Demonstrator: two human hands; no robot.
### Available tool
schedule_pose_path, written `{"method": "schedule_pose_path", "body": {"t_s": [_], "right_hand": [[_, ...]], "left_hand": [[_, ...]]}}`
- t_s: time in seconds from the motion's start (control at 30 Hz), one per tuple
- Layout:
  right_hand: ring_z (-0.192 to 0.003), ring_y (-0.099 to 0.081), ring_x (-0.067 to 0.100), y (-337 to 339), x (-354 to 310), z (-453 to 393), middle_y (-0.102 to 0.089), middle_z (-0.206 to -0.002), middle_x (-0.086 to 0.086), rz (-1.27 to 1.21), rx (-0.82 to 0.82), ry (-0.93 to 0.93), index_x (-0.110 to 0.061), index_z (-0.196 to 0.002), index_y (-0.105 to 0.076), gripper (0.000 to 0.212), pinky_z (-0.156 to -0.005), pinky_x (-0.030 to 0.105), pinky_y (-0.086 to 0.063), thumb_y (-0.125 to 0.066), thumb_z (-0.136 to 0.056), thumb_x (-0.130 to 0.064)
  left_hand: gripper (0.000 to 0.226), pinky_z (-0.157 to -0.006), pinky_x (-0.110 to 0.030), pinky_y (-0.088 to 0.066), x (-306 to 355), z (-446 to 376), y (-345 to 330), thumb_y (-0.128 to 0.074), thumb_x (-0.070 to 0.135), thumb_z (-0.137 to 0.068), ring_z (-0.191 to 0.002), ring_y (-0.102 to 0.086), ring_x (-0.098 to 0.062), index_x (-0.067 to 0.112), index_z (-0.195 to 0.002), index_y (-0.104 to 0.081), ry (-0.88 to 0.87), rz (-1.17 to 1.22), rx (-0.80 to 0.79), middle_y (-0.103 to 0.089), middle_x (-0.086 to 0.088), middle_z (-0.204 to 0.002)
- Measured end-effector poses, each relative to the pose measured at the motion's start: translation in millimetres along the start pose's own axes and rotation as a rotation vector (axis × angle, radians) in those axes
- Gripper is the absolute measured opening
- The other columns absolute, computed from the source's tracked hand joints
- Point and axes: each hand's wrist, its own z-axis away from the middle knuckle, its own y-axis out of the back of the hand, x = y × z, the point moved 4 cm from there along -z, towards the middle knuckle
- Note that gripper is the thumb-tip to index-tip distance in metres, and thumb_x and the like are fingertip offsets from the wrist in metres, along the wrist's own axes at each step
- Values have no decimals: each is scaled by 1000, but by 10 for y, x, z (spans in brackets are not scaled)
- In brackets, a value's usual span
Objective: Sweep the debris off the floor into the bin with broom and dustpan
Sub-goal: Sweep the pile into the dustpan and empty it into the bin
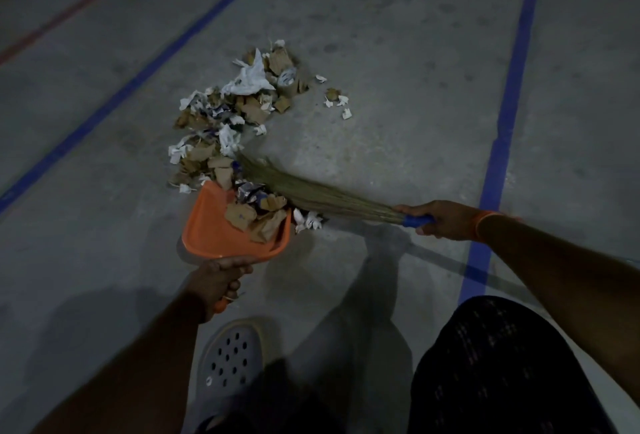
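An orange dustpan [207, 229] lies on the grey floor with its mouth against a pile of torn paper and cardboard debris [239, 108]. Some scraps sit inside the pan. My left hand [216, 281] grips the dustpan's handle from behind. My right hand [440, 219] grips the blue handle of a grass broom [311, 191]. The broom's bristles lie low across the floor, and their tips touch the debris at the pan's mouth. A few white scraps [337, 101] lie apart to the right of the pile.
Blue tape lines [509, 115] cross the concrete floor left and right, and a red line [69, 11] runs at the far left. My foot in a white perforated clog [230, 357] stands just behind the dustpan. My knee in dark cloth [502, 364] is at the lower right. No bin is in view.
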Motion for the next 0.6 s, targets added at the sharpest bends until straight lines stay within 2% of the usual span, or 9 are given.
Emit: {"method": "schedule_pose_path", "body": {"t_s": [0.13, 0.27, 0.4, 0.53, 0.6], "right_hand": [[-70, -48, 6, -43, 20, 145, -58, -93, -7, -37, -4, 36, -39, -147, -32, 58, -65, 16, -47, -53, -98, -14], [-74, -50, 8, 5, 65, 332, -57, -97, -10, -98, 20, 72, -46, -144, -31, 58, -69, 16, -48, -53, -98, -18], [-83, -55, 16, 97, 188, 503, -60, -106, 3, -136, 75, 78, -50, -144, -33, 59, -79, 30, -51, -56, -97, -24], [-75, -51, 12, 253, 164, 519, -59, -99, 13, -199, 134, 61, -52, -140, -38, 59, -70, 28, -50, -59, -96, -20], [-75, -50, 15, 331, 73, 478, -59, -96, 15, -210, 139, 56, -50, -140, -39, 58, -66, 27, -48, -57, -96, -17]], "left_hand": [[27, -53, -25, -30, 28, 42, -49, -57, 8, -99, -58, -39, -14, 23, -101, -79, -23, 31, -26, -58, -12, -102], [27, -46, -21, -33, 45, 92, -78, -55, 6, -99, -56, -39, -12, 19, -107, -77, -47, 61, -28, -59, -14, -101], [25, -51, -24, -32, -6, 124, -19, -57, 11, -99, -57, -41, -13, 23, -108, -77, -42, 33, -5, -60, -13, -100], [22, -56, -25, -27, -68, 183, 34, -60, 15, -97, -58, -39, -15, 27, -103, -78, -33, 38, 19, -57, -11, -101], [20, -52, -21, -26, -61, 229, 36, -61, 16, -97, -54, -38, -13, 23, -105, -77, -28, 51, 27, -55, -11, -93]]}}
